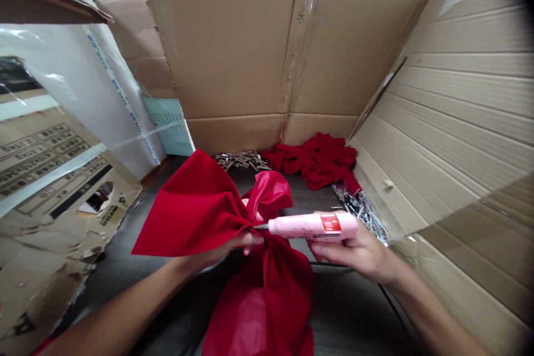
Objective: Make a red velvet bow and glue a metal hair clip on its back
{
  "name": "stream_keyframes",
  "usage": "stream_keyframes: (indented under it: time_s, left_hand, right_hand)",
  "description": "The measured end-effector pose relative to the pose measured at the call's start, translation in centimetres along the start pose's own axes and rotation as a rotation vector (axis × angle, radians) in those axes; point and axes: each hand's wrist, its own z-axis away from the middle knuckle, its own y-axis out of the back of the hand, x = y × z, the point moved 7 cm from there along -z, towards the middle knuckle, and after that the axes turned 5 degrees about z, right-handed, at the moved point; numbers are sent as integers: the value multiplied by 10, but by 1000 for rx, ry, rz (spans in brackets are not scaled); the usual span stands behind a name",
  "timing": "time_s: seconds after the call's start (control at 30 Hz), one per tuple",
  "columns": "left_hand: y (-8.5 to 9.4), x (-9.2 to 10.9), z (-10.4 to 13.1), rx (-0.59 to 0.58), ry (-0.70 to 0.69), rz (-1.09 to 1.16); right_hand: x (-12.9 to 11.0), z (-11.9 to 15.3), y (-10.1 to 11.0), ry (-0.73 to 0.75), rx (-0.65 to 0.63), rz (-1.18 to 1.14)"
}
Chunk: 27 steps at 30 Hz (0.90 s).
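A large red fabric bow [196,206] is gathered at its middle, with a wide loop to the left, a smaller loop behind and long tails hanging toward me. My left hand [249,240] pinches the gathered centre from below and behind, its fingers partly hidden by the cloth. In my right hand [354,253] is a pink hot glue gun [300,226], held level and pointing left. Its metal nozzle meets or nearly meets the bow's knot; whether glue is coming out cannot be seen.
Metal clips [242,160] lie in a heap at the back of the dark table [346,306]. Beside them is a pile of red fabric strips [321,158], with more silvery clips [367,214] to the right. Cardboard walls [233,50] enclose the back and sides. A dark cord [394,308] runs beneath my right arm.
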Motion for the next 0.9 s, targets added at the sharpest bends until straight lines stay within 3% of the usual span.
stream_keyframes:
  time_s: [0.9]
  left_hand:
    - [-1, 12, 2, 46, 4, 13]
  right_hand:
    - [0, -1, 3, 31, 10, 46]
